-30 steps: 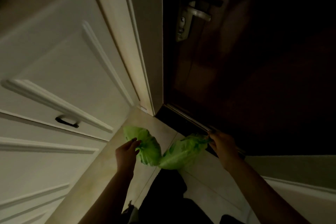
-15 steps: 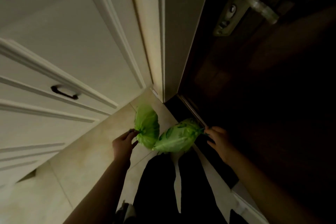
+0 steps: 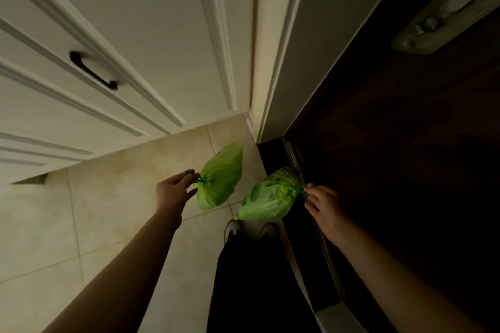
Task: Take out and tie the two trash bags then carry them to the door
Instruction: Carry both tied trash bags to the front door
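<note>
Two tied green trash bags hang low over the tiled floor by the dark door (image 3: 405, 130). My left hand (image 3: 173, 193) pinches the knotted top of the left green bag (image 3: 220, 177) with its fingertips. My right hand (image 3: 323, 204) pinches the knot of the right green bag (image 3: 269, 197), which hangs right beside the door's threshold (image 3: 290, 151). The bags hang apart from each other. Whether their bottoms touch the floor I cannot tell.
A white panelled cabinet (image 3: 121, 35) with a black handle (image 3: 93, 71) fills the left. The door's lock plate (image 3: 446, 16) is at upper right. My shoes (image 3: 234, 227) and dark trousers stand just behind the bags on the beige tiles (image 3: 108, 211).
My view has tilted further down and left, the door sliding right. The two bags have moved apart and now hang separately, each still held by its knot.
</note>
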Tool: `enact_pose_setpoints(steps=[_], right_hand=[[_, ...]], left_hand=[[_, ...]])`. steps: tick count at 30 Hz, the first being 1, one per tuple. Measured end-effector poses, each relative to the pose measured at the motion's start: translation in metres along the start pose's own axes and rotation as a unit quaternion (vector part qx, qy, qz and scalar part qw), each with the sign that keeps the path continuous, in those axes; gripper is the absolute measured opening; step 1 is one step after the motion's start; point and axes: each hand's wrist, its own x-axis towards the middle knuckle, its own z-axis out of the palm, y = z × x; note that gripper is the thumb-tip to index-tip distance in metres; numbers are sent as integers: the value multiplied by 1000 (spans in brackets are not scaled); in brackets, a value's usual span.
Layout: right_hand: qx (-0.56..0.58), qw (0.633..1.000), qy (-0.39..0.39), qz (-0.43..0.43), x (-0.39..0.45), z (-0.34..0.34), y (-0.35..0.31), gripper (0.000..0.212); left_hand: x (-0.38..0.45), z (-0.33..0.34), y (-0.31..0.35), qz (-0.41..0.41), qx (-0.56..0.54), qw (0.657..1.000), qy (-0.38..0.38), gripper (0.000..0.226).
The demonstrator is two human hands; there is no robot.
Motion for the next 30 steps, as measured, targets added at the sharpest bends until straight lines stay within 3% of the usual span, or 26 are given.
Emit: enact_pose_setpoints(steps=[8,17,23,30], right_hand=[[73,997,20,1,50,15,4,15],[20,999,5,-37,149,60,-27,18],[42,997,-1,-67,213,94,-61,28],[34,995,40,-80,251,102,-107,25]], left_hand=[[41,15,-15,10,48,999,0,24],[134,44,-11,49,101,994,-3,22],[183,81,11,114,149,981,-48,22],[222,117,47,168,214,962,-30,21]])
